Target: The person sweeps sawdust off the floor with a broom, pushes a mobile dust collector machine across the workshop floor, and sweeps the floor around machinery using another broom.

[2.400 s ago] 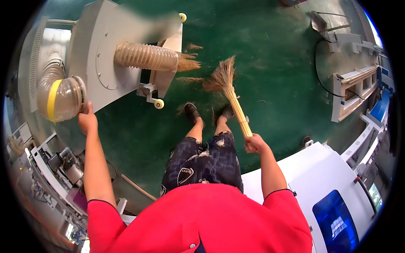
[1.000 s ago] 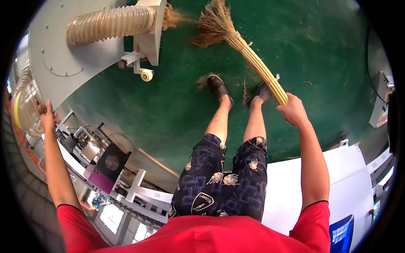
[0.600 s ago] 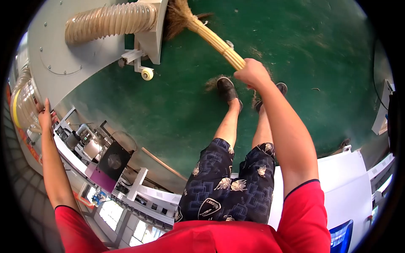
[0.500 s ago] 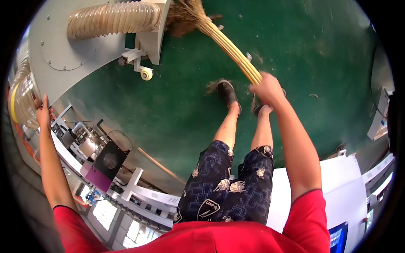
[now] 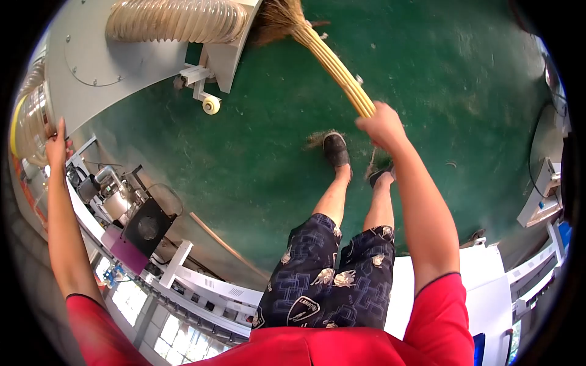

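My right hand (image 5: 383, 126) is closed round the pale yellow handle of a straw broom (image 5: 334, 64). The broom slants up and left, its brown bristles (image 5: 279, 17) on the floor beside a grey machine panel. At the far left, my left hand (image 5: 57, 149) is by a clear ribbed hose (image 5: 35, 119) with a yellow band, at the panel's lower edge. One of its digits points up and the other fingertips show apart on the right side. I cannot make out anything held in it, nor whether it presses on the hose.
A large grey machine housing (image 5: 137, 70) carries a thick ribbed hose (image 5: 177, 21) and a caster wheel (image 5: 210, 105). Machinery with a black box (image 5: 148, 227) stands at lower left, near a wooden stick (image 5: 223, 241). Dust and scraps lie on the green floor (image 5: 256, 158) near my shoes.
The view has shifted slightly. My right hand, still on the broom, is a little higher and further left in view, and the bristles sit closer to the top edge. The left hand stays by the hose.
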A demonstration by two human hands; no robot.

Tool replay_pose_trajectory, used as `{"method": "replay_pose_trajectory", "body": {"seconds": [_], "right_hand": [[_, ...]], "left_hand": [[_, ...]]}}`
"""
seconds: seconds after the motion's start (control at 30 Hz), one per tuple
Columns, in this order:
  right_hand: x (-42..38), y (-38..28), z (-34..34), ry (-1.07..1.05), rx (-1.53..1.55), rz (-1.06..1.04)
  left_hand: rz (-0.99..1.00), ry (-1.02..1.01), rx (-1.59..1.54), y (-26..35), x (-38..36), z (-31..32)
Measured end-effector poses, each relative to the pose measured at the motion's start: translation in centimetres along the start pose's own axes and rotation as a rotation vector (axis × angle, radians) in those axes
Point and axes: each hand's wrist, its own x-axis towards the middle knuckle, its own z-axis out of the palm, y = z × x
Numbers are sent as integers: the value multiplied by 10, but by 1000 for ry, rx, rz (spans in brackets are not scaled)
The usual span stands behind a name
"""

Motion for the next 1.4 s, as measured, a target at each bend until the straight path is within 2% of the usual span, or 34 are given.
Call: {"method": "replay_pose_trajectory", "body": {"seconds": [0.07, 0.17, 0.33, 0.43, 0.5, 0.53, 0.57, 0.6, 0.63, 0.7, 0.73, 0.8, 0.9, 0.97, 1.03, 1.07, 1.1, 1.13, 1.17, 1.23, 1.33, 1.4], "right_hand": [[-18, 20, -8, 56, -56, -33], [-25, 6, -8, 24, -80, 69], [27, -64, 32, -18, -30, -21], [12, -62, 22, -13, 58, 16], [-14, -13, 10, 13, 66, -27], [-22, 39, 11, 120, 24, -141], [-40, 90, 9, 133, 71, -146], [-80, 111, -5, 43, 190, 7], [-117, 144, -12, 51, 283, 74], [-189, 219, -23, 77, 366, 221], [-229, 227, -32, 101, 337, 400], [-289, 257, -41, 159, 341, 556], [-325, 277, -41, 231, 228, 708], [-310, 271, -40, 215, 225, 773], [-277, 267, -24, 163, 252, 720], [-263, 244, -17, 206, 209, 630], [-247, 211, -11, 138, 71, 563], [-228, 198, 4, 84, 98, 568], [-211, 183, 20, 131, -82, 395], [-190, 146, 41, 88, 9, 382], [-182, 88, 51, 13, 106, 354], [-175, 90, 67, 87, 115, 232]], "left_hand": [[38, 67, -30, 2, -3, 3], [39, 133, -89, 1, 2, 12], [50, 103, -60, 3, 7, 5], [21, 78, -20, -14, 38, 1], [21, 84, -6, -9, 37, 2], [35, 77, -10, -8, 37, 1], [49, 64, -10, -8, 37, 2], [62, 50, -12, -8, 39, 5], [18, 67, -10, -15, 52, 8], [60, 77, 33, -23, 61, 10], [86, 83, 51, -27, 68, 12], [19, 45, 81, -59, 115, 15], [38, 54, 93, -62, 120, 14], [82, 35, 118, -54, 104, 20], [154, 105, 183, -58, 99, 30], [192, 143, 212, -56, 99, 30], [182, 73, 234, -47, 90, 30], [169, 4, 258, -39, 74, 29], [154, -31, 281, -34, 74, 31], [120, -68, 322, -28, 78, 34], [207, 24, 308, -60, 111, 49], [292, 100, 318, -70, 128, 55]]}}
